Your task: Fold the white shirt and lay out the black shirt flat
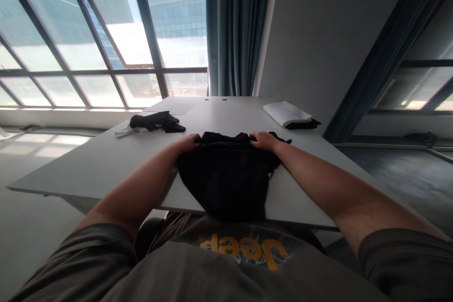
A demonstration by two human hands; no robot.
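Note:
A black garment is spread over the near part of the white table, its lower end reaching the table's front edge by my body. Its exact kind is hard to make out. At its far left corner, my left hand is closed on the cloth. My right hand grips the far right part the same way, with a bit of black fabric sticking out beyond it. Between the hands the far edge of the cloth is bunched and uneven. The fingertips are partly hidden by the fabric.
On the white table, a crumpled black cloth lies over something white at the left. A folded white cloth rests on black fabric at the back right. Behind stand windows and a blue curtain.

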